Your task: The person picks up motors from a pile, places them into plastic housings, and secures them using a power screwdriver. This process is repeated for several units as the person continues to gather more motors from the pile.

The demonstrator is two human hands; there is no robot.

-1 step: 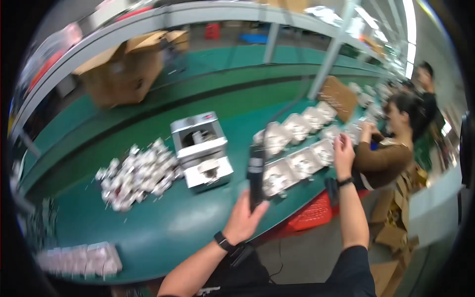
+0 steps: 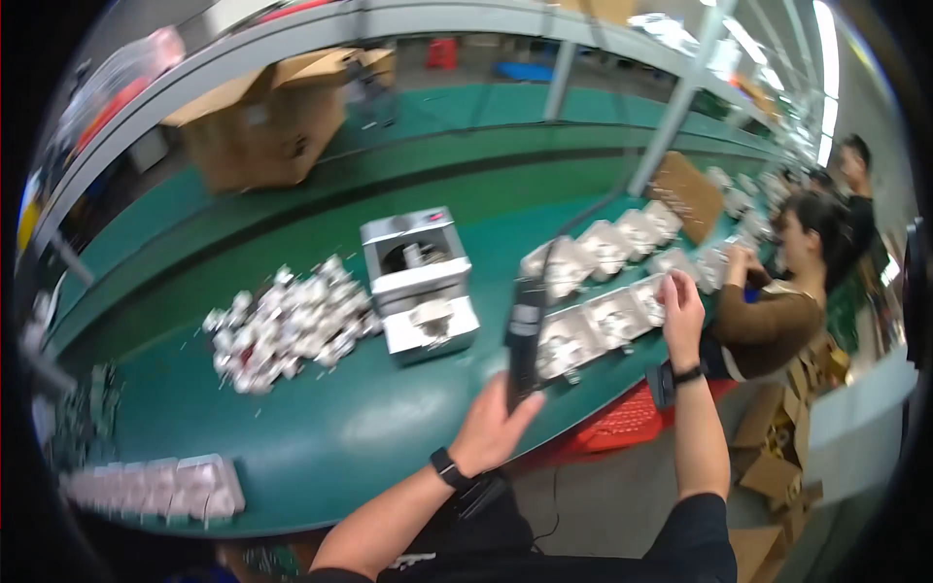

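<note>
My left hand [image 2: 489, 428] is closed round the lower part of a black electric screwdriver [image 2: 526, 335], held upright with a cord running from its top. My right hand [image 2: 684, 313] has its fingers curled in at the right end of the near row of pale trays [image 2: 595, 325]. Whatever lies between those fingertips is hidden. Small white and metal parts sit in the tray pockets. Behind that row stands a second row of filled trays [image 2: 607, 243]. A grey screw feeder [image 2: 420, 277] stands left of the screwdriver.
Left of the feeder lies a heap of small white parts [image 2: 292, 325]. Another pale tray [image 2: 199, 486] rests at the near left edge of the green table [image 2: 360, 418]. Below the right edge is a red basket [image 2: 622, 423]. A co-worker in brown sleeves [image 2: 773, 321] sits at the right.
The whole scene has shifted slightly to the right in the picture. My left hand still holds the screwdriver; my right hand stays by the near tray row.
</note>
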